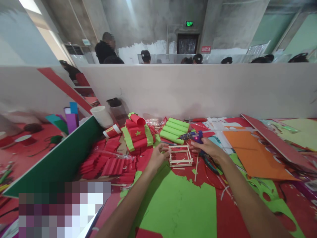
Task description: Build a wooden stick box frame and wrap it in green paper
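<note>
A small box-shaped frame of thin wooden sticks stands upright on the table in the middle of the view. My left hand pinches its upper left side between thumb and fingers. In my right hand is a blue-purple hot glue gun, its nozzle pointing left behind the frame and a small red light showing on its body. The right fingers are partly hidden around its handle. One loose stick lies just right of the frame. Beneath my forearms spreads a torn-edged green paper sheet.
Rolled green paper tubes and a red-and-green paper model with a star sit behind. Folded red paper pieces pile up left, beside a green board. Pliers and orange sheets lie right. A white partition closes the back.
</note>
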The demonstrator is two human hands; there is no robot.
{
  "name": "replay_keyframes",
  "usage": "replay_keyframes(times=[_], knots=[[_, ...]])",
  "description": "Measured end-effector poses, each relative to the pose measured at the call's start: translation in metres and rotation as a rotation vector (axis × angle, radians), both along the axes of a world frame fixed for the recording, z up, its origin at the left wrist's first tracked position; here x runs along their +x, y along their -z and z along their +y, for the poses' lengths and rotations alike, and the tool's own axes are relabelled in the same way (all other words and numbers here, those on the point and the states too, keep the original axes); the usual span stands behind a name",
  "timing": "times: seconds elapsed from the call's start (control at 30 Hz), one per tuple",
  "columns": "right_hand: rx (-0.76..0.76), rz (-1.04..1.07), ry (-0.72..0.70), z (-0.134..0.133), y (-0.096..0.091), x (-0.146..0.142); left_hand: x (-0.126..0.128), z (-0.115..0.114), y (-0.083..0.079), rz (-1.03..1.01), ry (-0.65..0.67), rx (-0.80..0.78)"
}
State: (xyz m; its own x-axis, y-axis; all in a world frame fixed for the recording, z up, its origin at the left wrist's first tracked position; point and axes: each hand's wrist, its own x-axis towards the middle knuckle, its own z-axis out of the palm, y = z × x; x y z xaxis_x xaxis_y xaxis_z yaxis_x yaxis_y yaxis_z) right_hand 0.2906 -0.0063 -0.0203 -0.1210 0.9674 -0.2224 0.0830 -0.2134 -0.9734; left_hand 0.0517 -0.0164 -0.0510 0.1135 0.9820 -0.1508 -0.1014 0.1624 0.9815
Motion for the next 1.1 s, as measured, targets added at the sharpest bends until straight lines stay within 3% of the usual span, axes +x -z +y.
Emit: replay_keyframes(times=[0.37, 0.87, 1.1], knots=[[0.012, -0.02, -0.012, 0.002, 0.003, 0.0, -0.001, -0.002, -0.005, 0.009, -0.001, -0.011], [0.008, -0.016, -0.004, 0.001, 0.0, 0.002, 0.0, 0.0, 0.0, -0.01, -0.003, -0.001], [0.04, -0.121, -0.009, -0.002, -0.009, 0.004, -0.001, 0.002, 0.001, 0.012, 0.01, -0.002]])
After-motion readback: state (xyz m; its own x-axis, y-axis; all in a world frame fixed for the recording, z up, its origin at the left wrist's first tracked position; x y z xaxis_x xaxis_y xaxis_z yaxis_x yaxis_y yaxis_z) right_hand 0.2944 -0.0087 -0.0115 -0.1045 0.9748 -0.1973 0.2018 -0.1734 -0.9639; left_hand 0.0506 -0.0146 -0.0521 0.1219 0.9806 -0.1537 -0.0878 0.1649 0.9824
